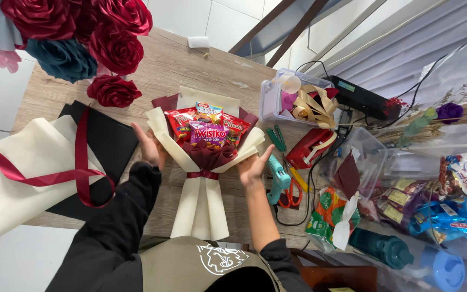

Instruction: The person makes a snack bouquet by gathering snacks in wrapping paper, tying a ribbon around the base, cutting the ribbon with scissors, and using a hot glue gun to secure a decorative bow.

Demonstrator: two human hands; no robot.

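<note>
Snack bouquet [207, 141] in cream and maroon paper lies at the middle of the wooden desk [179, 65], tied with a thin ribbon. The left hand [148, 145] and the right hand [255, 166], both wide and flat, touch its two sides. Beside them lie cream sheets [12, 173], fabric roses [115, 90] and a teal glue gun [278, 180]. White floor tiles surround the desk. The clear boxes on the right are hard to make out.

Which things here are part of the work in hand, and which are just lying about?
In hand: snack bouquet in cream wrap, dark red ribbon tie, left hand and right hand at its sides.

Lying about: glue gun, scissors, tape dispenser, fabric roses, spare cream paper.
</note>
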